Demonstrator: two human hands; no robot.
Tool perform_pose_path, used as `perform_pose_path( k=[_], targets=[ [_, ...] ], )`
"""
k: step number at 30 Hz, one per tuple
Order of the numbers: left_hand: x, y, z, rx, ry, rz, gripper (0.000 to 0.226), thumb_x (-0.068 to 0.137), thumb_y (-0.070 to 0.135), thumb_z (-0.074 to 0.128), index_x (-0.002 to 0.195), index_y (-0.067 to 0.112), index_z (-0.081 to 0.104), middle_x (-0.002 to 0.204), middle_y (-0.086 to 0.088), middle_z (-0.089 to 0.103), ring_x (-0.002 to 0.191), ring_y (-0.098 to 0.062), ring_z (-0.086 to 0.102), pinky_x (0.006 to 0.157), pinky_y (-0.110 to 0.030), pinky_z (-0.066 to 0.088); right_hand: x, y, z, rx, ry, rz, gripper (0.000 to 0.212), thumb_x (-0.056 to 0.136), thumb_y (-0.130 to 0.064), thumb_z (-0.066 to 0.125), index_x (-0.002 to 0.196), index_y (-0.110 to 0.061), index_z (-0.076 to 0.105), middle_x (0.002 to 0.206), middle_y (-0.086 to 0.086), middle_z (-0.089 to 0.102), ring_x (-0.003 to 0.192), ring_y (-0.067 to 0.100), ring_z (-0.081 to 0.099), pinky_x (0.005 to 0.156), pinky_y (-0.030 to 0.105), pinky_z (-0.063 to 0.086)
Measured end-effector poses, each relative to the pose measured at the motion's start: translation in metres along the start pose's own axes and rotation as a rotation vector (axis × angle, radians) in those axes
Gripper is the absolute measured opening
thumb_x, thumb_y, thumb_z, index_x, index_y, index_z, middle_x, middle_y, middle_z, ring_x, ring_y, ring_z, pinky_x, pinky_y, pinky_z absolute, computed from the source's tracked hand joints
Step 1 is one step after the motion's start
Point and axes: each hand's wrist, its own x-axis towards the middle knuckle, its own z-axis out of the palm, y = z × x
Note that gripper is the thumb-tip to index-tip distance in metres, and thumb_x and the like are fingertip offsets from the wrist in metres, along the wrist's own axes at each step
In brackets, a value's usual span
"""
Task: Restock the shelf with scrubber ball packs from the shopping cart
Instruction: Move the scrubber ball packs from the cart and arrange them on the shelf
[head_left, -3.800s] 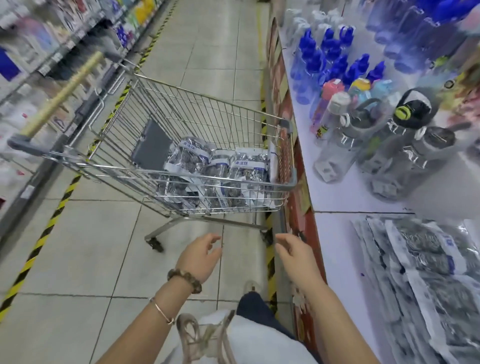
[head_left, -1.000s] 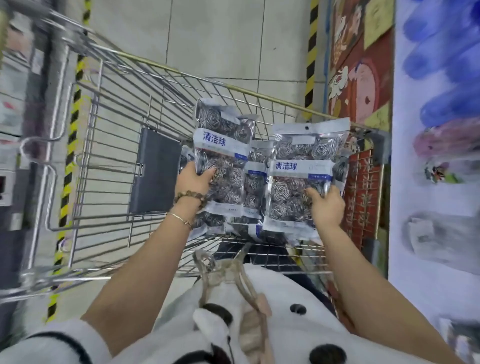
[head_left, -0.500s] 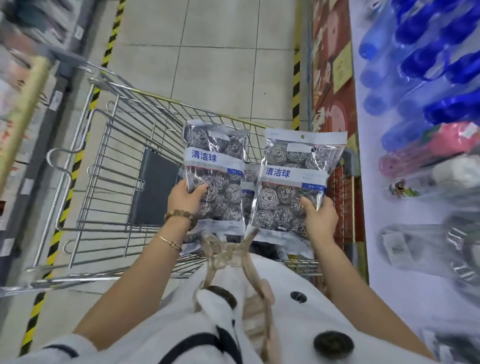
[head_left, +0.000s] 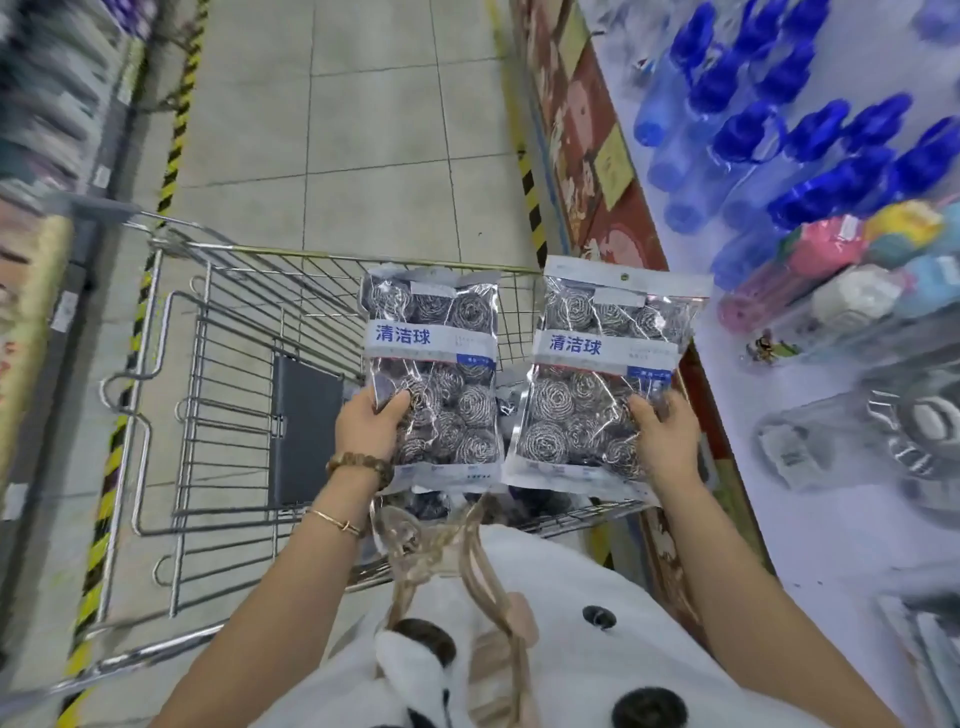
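Two clear plastic packs of shiny steel scrubber balls held up side by side over the silver wire shopping cart (head_left: 218, 374), close together but not touching. Left pack of scrubber balls (head_left: 434, 379) pinched at its lower left edge by the left hand (head_left: 366, 426), thumb on the front, fingers tucked behind. Right pack of scrubber balls (head_left: 605, 384) gripped at its lower right edge by the right hand (head_left: 662, 441), closed the same way. White band with big blue writing "清洁球" across each pack; small print under it too tiny to read. More dark packs (head_left: 431, 506) down in the cart, mostly hidden behind the two held ones. Grey flap (head_left: 304, 431) lying in the cart to the left. Brown bead bracelet (head_left: 361, 465) and thin gold bangle (head_left: 335, 519) on the left wrist. White shelf top (head_left: 831, 519) to the right, crowded with blue-capped bottles (head_left: 810, 150), a pink bottle (head_left: 800, 270) and clear bottles (head_left: 883, 436) lying down. Yellow and black striped tape (head_left: 176, 130) on the grey tiled floor (head_left: 374, 156).
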Motion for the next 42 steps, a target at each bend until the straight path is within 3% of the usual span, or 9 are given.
perform_pose_path(
  k=[6, 10, 18, 21, 25, 27, 36, 40, 42],
  targets=[
    [0.012, -0.011, -0.013, -0.054, -0.115, 0.062, 0.028, 0.065, 0.051, 0.063, 0.073, 0.025, 0.063, 0.087, -0.015, 0.065, 0.081, -0.033, 0.064, 0.076, -0.05, 0.053, -0.04, -0.008, -0.007, 0.067, 0.106, -0.044, 0.013, 0.093, -0.012, 0.054, 0.089, 0.001, 0.052, 0.075, 0.009, 0.051, 0.069, 0.021, 0.046, 0.062, 0.03, 0.037],
    [-0.004, 0.004, -0.014, -0.118, -0.192, 0.128, 0.014, 0.084, 0.021, 0.061, 0.071, 0.025, 0.058, 0.076, -0.006, 0.061, 0.074, -0.027, 0.059, 0.076, -0.052, 0.052, -0.069, -0.006, -0.019, 0.067, 0.21, -0.06, 0.017, 0.09, -0.018, 0.057, 0.087, -0.002, 0.051, 0.076, 0.011, 0.053, 0.07, 0.021, 0.046, 0.066, 0.033, 0.035],
    [-0.024, 0.021, 0.014, -0.074, -0.408, 0.332, 0.013, 0.08, 0.034, 0.058, 0.072, 0.024, 0.054, 0.074, -0.011, 0.055, 0.066, -0.02, 0.048, 0.064, -0.038, 0.042, -0.143, 0.011, -0.057, 0.119, 0.502, 0.054, 0.018, 0.093, -0.015, 0.053, 0.088, 0.003, 0.051, 0.085, 0.023, 0.055, 0.079, 0.031, 0.052, 0.074, 0.041, 0.042],
    [-0.037, 0.029, 0.034, -0.065, -0.509, 0.437, 0.019, 0.082, 0.024, 0.057, 0.071, 0.01, 0.051, 0.069, -0.01, 0.048, 0.063, -0.018, 0.042, 0.062, -0.034, 0.035, -0.176, 0.017, -0.075, 0.139, 0.652, 0.127, 0.029, 0.095, -0.015, 0.051, 0.104, 0.013, 0.052, 0.11, 0.033, 0.054, 0.103, 0.045, 0.049, 0.091, 0.05, 0.039],
    [-0.064, 0.037, 0.062, -0.053, -0.656, 0.52, 0.028, 0.077, 0.032, 0.057, 0.069, 0.006, 0.052, 0.068, -0.007, 0.042, 0.063, -0.017, 0.036, 0.062, -0.032, 0.03, -0.216, 0.032, -0.099, 0.189, 0.819, 0.176, 0.012, 0.095, -0.013, 0.05, 0.084, -0.01, 0.055, 0.079, 0.008, 0.056, 0.079, 0.031, 0.05, 0.07, 0.038, 0.039],
    [-0.083, 0.04, 0.073, -0.048, -0.719, 0.556, 0.023, 0.084, 0.018, 0.059, 0.068, 0.002, 0.052, 0.067, -0.008, 0.041, 0.063, -0.016, 0.035, 0.061, -0.029, 0.028, -0.235, 0.044, -0.11, 0.208, 0.894, 0.187, 0.026, 0.094, -0.012, 0.051, 0.07, -0.022, 0.046, 0.067, -0.004, 0.045, 0.065, 0.015, 0.042, 0.063, 0.032, 0.03],
    [-0.184, 0.033, 0.114, -0.021, -1.023, 0.625, 0.03, 0.082, 0.012, 0.063, 0.061, 0.008, 0.041, 0.061, -0.008, 0.034, 0.06, -0.017, 0.03, 0.057, -0.029, 0.025, -0.343, 0.1, -0.148, 0.25, 1.195, 0.264, 0.02, 0.091, -0.005, 0.053, 0.076, 0.006, 0.048, 0.067, 0.006, 0.041, 0.061, 0.014, 0.033, 0.059, 0.03, 0.025],
    [-0.252, 0.025, 0.117, 0.011, -1.08, 0.768, 0.042, 0.085, 0.008, 0.06, 0.057, 0.015, 0.029, 0.055, -0.005, 0.027, 0.057, -0.013, 0.023, 0.054, -0.028, 0.018, -0.399, 0.125, -0.165, 0.303, 1.31, 0.298, 0.023, 0.091, -0.003, 0.054, 0.069, -0.012, 0.052, 0.064, 0.0, 0.046, 0.056, 0.002, 0.038, 0.061, 0.025, 0.031],
    [-0.285, 0.017, 0.118, 0.051, -1.099, 0.849, 0.043, 0.086, 0.008, 0.058, 0.057, 0.016, 0.027, 0.056, -0.003, 0.027, 0.055, -0.014, 0.021, 0.051, -0.027, 0.016, -0.429, 0.138, -0.174, 0.307, 1.352, 0.314, 0.018, 0.091, -0.006, 0.056, 0.074, -0.014, 0.057, 0.07, 0.007, 0.055, 0.065, 0.011, 0.046, 0.067, 0.03, 0.035]
  ],
)
